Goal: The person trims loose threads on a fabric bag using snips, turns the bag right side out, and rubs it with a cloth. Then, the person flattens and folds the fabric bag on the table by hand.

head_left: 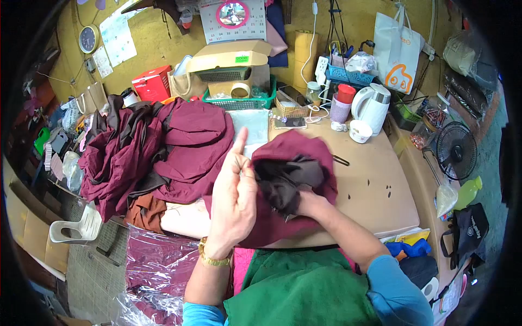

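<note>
A maroon fabric piece with a dark lining (pixel 293 146), open like a pouch and slightly blurred, is in front of me over the table's near edge. My right hand (pixel 309 204) reaches into its opening, against the bunched dark lining (pixel 285 182); the fingers are hidden in the cloth. My left hand (pixel 235 195) is raised edge-on at the left side of the piece, one finger pointing up and nothing visible in its grasp. A gold watch (pixel 213 254) is on the left wrist. Left of that hand lie more maroon pieces (pixel 193 136).
A heap of maroon and dark cloth (pixel 122 146) covers the table's left end. Along the back stand a green basket (pixel 266 101), a phone (pixel 290 123), a white cup (pixel 360 131) and an electric kettle (pixel 372 108). A black fan (pixel 457 150) is at the right.
</note>
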`<state>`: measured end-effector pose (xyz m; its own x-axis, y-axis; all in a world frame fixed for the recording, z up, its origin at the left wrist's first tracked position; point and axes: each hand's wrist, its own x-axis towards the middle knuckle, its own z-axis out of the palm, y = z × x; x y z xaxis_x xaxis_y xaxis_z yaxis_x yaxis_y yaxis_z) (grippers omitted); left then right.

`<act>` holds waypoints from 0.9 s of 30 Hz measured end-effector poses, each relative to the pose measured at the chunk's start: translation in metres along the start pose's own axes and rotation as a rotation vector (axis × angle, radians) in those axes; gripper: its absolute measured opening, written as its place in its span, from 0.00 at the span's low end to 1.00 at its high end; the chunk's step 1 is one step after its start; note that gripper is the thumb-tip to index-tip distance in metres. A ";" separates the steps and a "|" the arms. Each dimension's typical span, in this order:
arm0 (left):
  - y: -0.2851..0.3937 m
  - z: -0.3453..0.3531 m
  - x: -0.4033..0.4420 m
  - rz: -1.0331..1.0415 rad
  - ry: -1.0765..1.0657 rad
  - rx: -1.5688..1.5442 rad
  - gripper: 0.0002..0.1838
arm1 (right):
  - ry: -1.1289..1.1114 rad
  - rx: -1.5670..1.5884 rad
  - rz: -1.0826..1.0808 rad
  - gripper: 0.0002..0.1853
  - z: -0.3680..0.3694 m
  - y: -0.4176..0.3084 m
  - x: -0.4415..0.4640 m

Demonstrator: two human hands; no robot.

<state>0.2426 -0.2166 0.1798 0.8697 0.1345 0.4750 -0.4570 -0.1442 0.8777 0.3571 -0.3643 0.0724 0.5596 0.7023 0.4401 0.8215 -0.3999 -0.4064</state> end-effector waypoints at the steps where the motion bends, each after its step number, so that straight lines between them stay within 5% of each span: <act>1: 0.000 -0.001 -0.003 -0.007 0.037 -0.014 0.10 | -0.027 -0.010 -0.007 0.33 -0.005 0.000 -0.001; 5: -0.025 0.054 -0.024 0.437 -0.346 0.659 0.08 | -0.173 -0.147 -0.070 0.33 0.002 -0.016 0.003; 8: -0.004 0.080 -0.040 0.431 -0.677 0.224 0.09 | -0.366 -0.316 -0.074 0.32 -0.009 -0.014 0.023; 9: 0.002 0.076 -0.032 0.427 -0.684 0.220 0.09 | -0.468 -0.383 -0.074 0.32 -0.021 -0.010 0.033; 11: 0.006 0.050 -0.009 0.530 -0.258 0.444 0.05 | -0.695 -0.431 -0.074 0.32 -0.048 -0.004 0.048; 15: -0.050 -0.019 0.023 0.038 -0.088 -0.117 0.14 | -0.905 0.115 0.141 0.23 -0.079 0.009 0.045; 17: -0.056 -0.028 0.022 -0.004 -0.030 -0.263 0.17 | -0.596 0.255 0.059 0.23 -0.071 0.018 0.011; 19: -0.047 -0.015 0.020 0.003 -0.104 -0.208 0.16 | -0.609 0.130 0.129 0.28 -0.081 -0.014 0.000; 21: -0.043 0.006 0.016 0.051 -0.312 -0.248 0.13 | -0.574 0.625 -0.017 0.27 -0.072 -0.020 -0.003; 24: -0.008 0.028 0.010 0.215 -0.547 0.009 0.04 | -0.512 0.199 0.121 0.27 -0.023 -0.002 -0.001; 27: 0.002 0.025 0.004 0.312 -0.629 0.331 0.05 | -0.002 0.044 0.182 0.28 0.000 0.028 -0.004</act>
<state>0.2500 -0.2404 0.1818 0.6975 -0.5279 0.4845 -0.7047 -0.3829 0.5972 0.3778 -0.3789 0.0592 0.6985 0.6217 0.3544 0.7009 -0.4943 -0.5142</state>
